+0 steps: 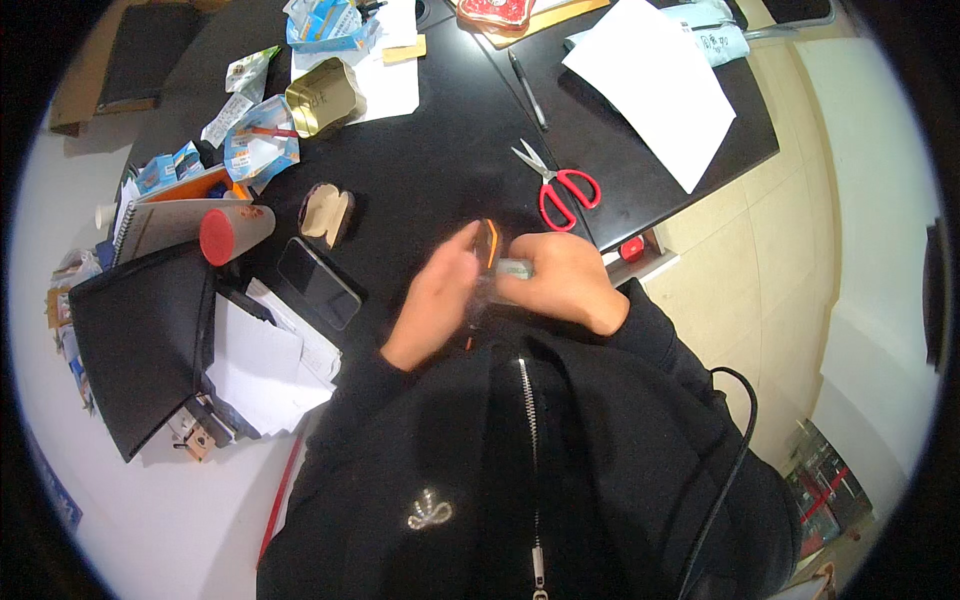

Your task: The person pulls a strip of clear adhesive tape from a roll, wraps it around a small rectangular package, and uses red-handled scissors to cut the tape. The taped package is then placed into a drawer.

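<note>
Close to my chest, at the near edge of the black desk, both hands come together. My left hand (441, 294) is partly blurred and holds a small dark object with an orange edge (491, 244). My right hand (566, 276) is closed on a small pale, clear-looking packet (515, 268) with greenish marks; its exact kind cannot be told. The two items nearly meet between the hands. Scissors with red handles (556, 184) lie partly spread just beyond my right hand. A black pen (529, 90) rests farther back.
To the left are a smartphone (319, 283), an open small case (326, 212), a tipped paper cup (238, 232), papers (259, 364) and a black folder (142, 345). Farther back stand a gold tin (324, 97) and a blue paper box (261, 146). White sheets (652, 90) lie at the right.
</note>
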`<state>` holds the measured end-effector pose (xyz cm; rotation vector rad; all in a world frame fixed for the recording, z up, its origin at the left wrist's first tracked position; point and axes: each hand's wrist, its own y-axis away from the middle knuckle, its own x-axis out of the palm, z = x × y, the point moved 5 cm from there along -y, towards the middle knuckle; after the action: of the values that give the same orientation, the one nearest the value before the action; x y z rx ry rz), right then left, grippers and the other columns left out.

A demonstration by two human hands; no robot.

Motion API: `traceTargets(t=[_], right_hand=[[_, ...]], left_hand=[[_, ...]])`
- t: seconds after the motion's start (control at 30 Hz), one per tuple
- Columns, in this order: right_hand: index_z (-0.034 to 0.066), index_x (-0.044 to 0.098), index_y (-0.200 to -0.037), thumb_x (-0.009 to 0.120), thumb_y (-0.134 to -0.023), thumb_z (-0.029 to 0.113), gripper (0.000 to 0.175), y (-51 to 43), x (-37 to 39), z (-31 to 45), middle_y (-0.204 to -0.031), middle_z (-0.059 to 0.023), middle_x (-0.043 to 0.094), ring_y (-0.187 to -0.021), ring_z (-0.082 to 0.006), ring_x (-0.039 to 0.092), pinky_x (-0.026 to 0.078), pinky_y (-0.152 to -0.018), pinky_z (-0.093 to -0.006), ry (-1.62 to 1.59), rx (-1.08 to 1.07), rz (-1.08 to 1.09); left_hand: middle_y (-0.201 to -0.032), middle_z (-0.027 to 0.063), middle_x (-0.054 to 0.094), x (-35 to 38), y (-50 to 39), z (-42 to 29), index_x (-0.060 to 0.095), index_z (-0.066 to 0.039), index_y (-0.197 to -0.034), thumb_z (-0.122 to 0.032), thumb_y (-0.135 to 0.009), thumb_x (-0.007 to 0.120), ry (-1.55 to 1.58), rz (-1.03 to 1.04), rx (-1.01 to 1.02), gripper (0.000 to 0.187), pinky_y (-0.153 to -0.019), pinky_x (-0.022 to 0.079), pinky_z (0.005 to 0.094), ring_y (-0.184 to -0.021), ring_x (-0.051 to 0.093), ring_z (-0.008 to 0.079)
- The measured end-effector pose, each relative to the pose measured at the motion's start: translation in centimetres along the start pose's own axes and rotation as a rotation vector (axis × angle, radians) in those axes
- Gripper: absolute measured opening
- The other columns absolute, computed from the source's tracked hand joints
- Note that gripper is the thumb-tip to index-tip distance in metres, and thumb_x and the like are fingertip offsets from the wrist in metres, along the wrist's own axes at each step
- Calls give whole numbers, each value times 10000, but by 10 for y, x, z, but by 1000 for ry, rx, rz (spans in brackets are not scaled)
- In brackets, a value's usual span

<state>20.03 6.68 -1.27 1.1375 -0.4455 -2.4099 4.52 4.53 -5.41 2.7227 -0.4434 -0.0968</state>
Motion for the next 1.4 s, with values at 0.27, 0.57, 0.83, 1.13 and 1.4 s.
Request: traceTargets(t=[0.27,0.57,0.83,1.13,1.4], right_hand=[[47,645,-741,673,-736,430,383,1,-11,5,-700,-182,629,-704,-369,633,495,-642,-452,-84,-66,-65],[19,663,-788,730,-753,361,350,11,-28,6,-655,-138,627,-591,-260,636,473,-560,-356,-100,-153,-3],[11,645,-732,719,-796,334,337,7,-30,-2,-610,-110,596,-533,-218,590,442,-512,-335,-153,-235,-36],[4,572,-676,593,-899,290,363,-3,-20,-11,-606,-159,527,-555,-316,534,414,-539,-391,-336,-344,-74],[13,578,-699,525,-933,317,388,-9,-7,-25,-643,-161,548,-613,-330,557,426,-572,-400,-477,-325,-124]], left_hand=[[-1009,89,658,-26,-5,2,549,-19,-1170,-218,-935,579,493,-100,-369,309,-747,553,312,-840,658,161],[-993,80,647,-34,-2,-4,552,-11,-1149,-224,-932,586,542,36,-429,306,-745,545,286,-843,648,145],[-1068,125,644,-30,-4,-23,530,24,-1187,-255,-944,564,790,154,-369,371,-795,559,323,-899,663,182],[-1024,145,677,-9,1,-5,570,-5,-1168,-346,-978,469,1110,115,-419,403,-754,589,363,-859,692,216],[-1108,171,644,2,4,9,508,4,-1248,-348,-981,448,1100,180,-378,446,-866,547,403,-949,668,249]])
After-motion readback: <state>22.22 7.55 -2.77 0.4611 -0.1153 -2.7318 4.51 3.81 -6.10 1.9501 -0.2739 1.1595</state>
